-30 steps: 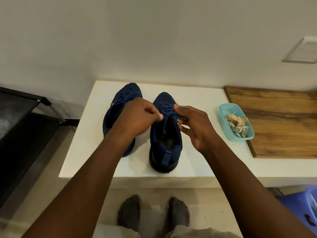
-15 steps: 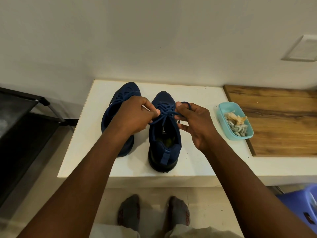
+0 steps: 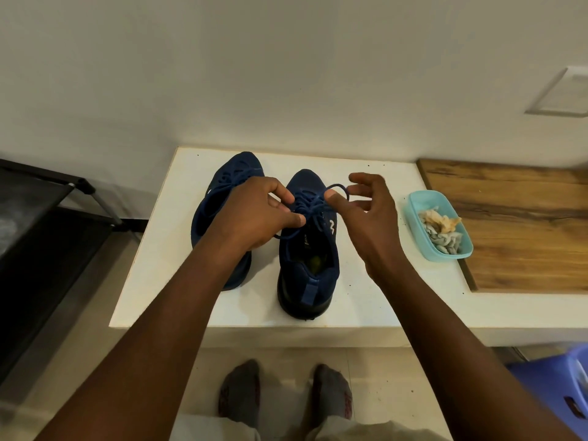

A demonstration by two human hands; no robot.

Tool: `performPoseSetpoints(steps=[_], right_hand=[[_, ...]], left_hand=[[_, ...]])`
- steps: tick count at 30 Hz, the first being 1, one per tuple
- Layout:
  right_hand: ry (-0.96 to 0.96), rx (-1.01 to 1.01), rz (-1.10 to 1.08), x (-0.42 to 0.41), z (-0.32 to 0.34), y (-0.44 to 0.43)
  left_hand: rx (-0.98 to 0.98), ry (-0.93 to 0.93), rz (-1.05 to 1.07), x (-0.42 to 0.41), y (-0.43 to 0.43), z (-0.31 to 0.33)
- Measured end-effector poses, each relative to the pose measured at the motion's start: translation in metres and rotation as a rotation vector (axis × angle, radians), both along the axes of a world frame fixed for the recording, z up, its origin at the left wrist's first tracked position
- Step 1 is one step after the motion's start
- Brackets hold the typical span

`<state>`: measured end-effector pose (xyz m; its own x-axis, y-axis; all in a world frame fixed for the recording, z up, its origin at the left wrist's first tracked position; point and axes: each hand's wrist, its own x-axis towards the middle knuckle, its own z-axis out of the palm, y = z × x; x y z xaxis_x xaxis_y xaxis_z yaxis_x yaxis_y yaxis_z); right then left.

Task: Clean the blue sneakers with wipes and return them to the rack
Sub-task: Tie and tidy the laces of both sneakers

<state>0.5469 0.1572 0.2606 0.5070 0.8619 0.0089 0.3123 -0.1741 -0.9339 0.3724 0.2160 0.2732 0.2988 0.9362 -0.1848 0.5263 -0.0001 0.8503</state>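
Note:
Two dark blue sneakers stand side by side on the white table (image 3: 152,275), toes toward the wall. My left hand (image 3: 257,214) lies over the left sneaker (image 3: 222,192) and pinches a blue lace of the right sneaker (image 3: 307,268) at its tongue. My right hand (image 3: 366,211) hovers over the right sneaker's laces, a lace loop (image 3: 337,190) hooked round its thumb while the other fingers spread loosely. Used crumpled wipes (image 3: 440,229) lie in a turquoise tub (image 3: 416,200) to the right.
A black shoe rack (image 3: 47,237) stands to the left of the table. A wooden board (image 3: 515,224) lies on the table's right part, behind the tub. A purple plastic bin (image 3: 553,389) sits on the floor at the lower right. My socked feet show below the table edge.
My right hand has lifted and its fingers have spread, drawing a lace loop out to the right. My left hand has stayed at the tongue, pinching the lace.

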Motion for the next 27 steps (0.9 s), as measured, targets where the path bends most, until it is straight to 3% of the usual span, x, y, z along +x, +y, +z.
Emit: performPoseSetpoints(steps=[3,7,10,12,17,22,27], right_hand=[[-0.482,0.133,0.043,-0.002,0.002,-0.015],[-0.759,-0.108,0.213,-0.015,0.007,-0.020],[-0.828,-0.163,0.207,-0.018,0.007,-0.016],[-0.786,-0.200,0.229,-0.016,0.009,-0.016],[-0.458,-0.322,0.363,-0.002,0.012,-0.022],[-0.177,-0.229,0.098,0.006,-0.002,-0.014],[0.292,-0.234,0.075,-0.009,-0.002,-0.002]], left_hand=[[0.028,-0.004,0.015,0.000,0.001,-0.003],[0.055,-0.013,0.008,0.000,0.001,-0.006],[0.060,-0.017,0.011,0.000,-0.001,-0.005],[0.051,-0.027,0.013,0.001,-0.002,-0.005],[0.031,-0.037,0.015,0.001,-0.001,-0.002],[-0.017,-0.040,0.008,0.001,-0.002,-0.001],[0.010,-0.021,-0.021,0.002,-0.002,-0.002]])
